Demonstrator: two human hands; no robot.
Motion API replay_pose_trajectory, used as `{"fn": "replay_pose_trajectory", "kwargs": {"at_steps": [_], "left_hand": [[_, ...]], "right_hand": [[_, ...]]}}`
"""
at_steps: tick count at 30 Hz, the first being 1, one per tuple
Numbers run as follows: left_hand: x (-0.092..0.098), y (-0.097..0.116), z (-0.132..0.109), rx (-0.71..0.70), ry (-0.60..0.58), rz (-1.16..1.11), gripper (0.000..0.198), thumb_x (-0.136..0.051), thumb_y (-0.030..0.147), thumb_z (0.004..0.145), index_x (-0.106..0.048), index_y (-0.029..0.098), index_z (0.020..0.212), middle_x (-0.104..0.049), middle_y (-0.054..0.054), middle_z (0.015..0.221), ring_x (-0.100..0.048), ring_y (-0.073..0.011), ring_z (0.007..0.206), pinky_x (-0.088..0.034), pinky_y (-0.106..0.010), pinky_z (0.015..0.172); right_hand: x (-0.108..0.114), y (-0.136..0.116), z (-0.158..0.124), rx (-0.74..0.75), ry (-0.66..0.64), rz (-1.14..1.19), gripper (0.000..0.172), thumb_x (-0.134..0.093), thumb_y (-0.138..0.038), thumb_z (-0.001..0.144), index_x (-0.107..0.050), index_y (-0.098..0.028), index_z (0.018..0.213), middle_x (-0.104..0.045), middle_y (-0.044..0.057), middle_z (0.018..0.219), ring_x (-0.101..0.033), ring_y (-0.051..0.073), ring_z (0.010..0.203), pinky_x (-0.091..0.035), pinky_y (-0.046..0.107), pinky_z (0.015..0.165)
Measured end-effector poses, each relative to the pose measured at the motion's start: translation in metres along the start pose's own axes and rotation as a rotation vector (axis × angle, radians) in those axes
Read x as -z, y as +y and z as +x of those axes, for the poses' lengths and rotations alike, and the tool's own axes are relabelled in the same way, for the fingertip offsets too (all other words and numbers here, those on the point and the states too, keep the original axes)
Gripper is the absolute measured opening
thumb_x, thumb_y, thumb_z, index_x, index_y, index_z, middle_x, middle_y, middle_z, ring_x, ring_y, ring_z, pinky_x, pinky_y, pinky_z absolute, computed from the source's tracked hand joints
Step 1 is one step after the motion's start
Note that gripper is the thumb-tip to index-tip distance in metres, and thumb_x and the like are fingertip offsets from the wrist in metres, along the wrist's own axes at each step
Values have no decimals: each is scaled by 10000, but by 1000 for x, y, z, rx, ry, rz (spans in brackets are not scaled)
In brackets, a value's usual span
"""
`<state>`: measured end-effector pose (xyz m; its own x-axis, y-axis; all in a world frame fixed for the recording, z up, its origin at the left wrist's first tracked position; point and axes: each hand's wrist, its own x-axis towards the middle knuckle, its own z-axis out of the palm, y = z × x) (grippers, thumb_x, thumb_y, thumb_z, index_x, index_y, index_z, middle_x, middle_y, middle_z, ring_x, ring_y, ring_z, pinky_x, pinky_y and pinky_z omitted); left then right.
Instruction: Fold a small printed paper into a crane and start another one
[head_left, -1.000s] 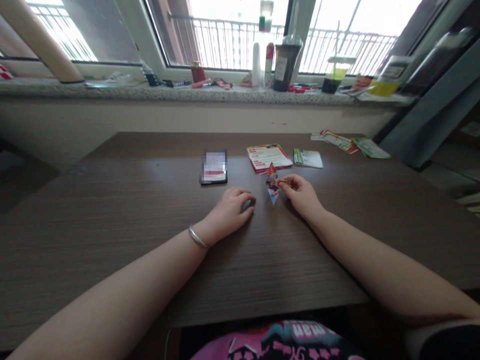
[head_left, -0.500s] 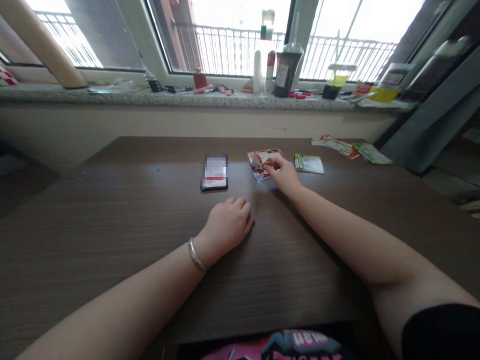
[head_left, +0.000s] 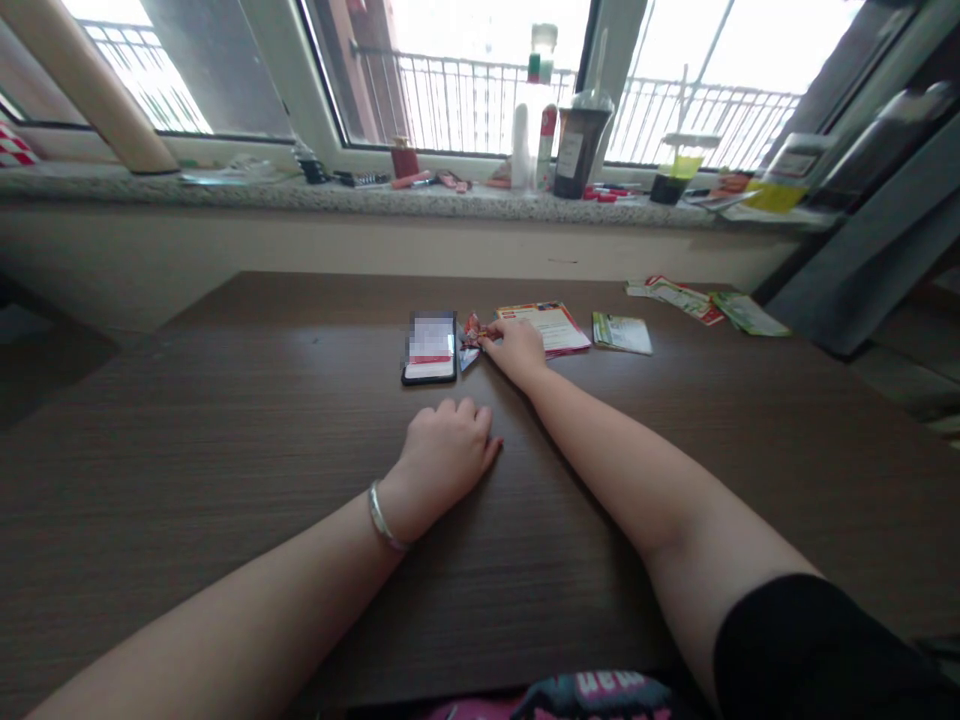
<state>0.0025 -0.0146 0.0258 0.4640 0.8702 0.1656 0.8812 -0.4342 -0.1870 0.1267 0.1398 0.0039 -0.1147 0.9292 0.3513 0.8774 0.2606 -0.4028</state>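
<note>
My right hand (head_left: 516, 350) pinches a crumpled, shiny red and silver wrapper (head_left: 470, 340) just right of a phone (head_left: 430, 350) that lies face up with its screen lit. Under and behind that hand is a stack of printed cards (head_left: 559, 325) with a red and yellow border, partly covered by my fingers. Closer to me, my left hand (head_left: 446, 450) rests on the tabletop with its fingers curled under and the thumb to the right. No object shows in it. A silver bangle (head_left: 382, 518) circles the left wrist.
A smaller card stack with a green edge (head_left: 622, 333) lies right of the large cards. Loose green and red packets (head_left: 686, 298) are at the table's far right corner. Bottles, a dark cup (head_left: 579, 150) and small items line the stone windowsill (head_left: 337, 200).
My right hand has moved left with the wrapper, from over the cards to beside the phone. More of the cards' printed face shows now. My left hand has barely moved.
</note>
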Motion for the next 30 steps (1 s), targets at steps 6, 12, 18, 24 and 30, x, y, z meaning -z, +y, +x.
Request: {"fn": "replay_pose_trajectory", "kwargs": {"at_steps": [6,12,18,24,30], "left_hand": [[-1,-1,1,-12,9,-1,294,-431,416,906,-578,161,905,-603,-110,919,-575,-283,828,-434,-369,602],[0,0,3,-6,-1,-7,296,-432,417,906,-581,162,899,-605,-108,905,-577,-275,822,-436,-355,605],[0,1,3,-6,3,3,301,-420,416,909,-585,164,900,-608,-106,903,-582,-275,817,-438,-360,610],[1,2,3,-2,-4,4,291,-421,404,909,-588,166,896,-612,-104,900,-587,-272,820,-439,-350,606],[2,2,2,2,-9,-14,293,-424,403,909,-596,165,906,-611,-112,920,-584,-270,851,-450,-349,635]], "right_hand": [[8,9,-2,103,30,-7,338,-599,-428,826,-646,-243,1104,-665,41,1122,-540,254,1067,-408,392,928],[26,50,-10,112,4,-88,522,-664,-498,741,-622,-192,1162,-598,107,1217,-501,292,1147,-397,417,979],[38,67,-18,203,-89,-163,506,-642,-506,762,-622,-194,1160,-613,106,1200,-520,279,1125,-402,395,970],[47,57,-25,306,-161,-266,359,-501,-482,888,-667,-234,1086,-650,84,1124,-552,252,1044,-426,356,859],[53,54,-32,319,-155,-326,345,-402,-401,946,-700,-240,1012,-676,64,1066,-579,229,999,-422,321,753]]}}
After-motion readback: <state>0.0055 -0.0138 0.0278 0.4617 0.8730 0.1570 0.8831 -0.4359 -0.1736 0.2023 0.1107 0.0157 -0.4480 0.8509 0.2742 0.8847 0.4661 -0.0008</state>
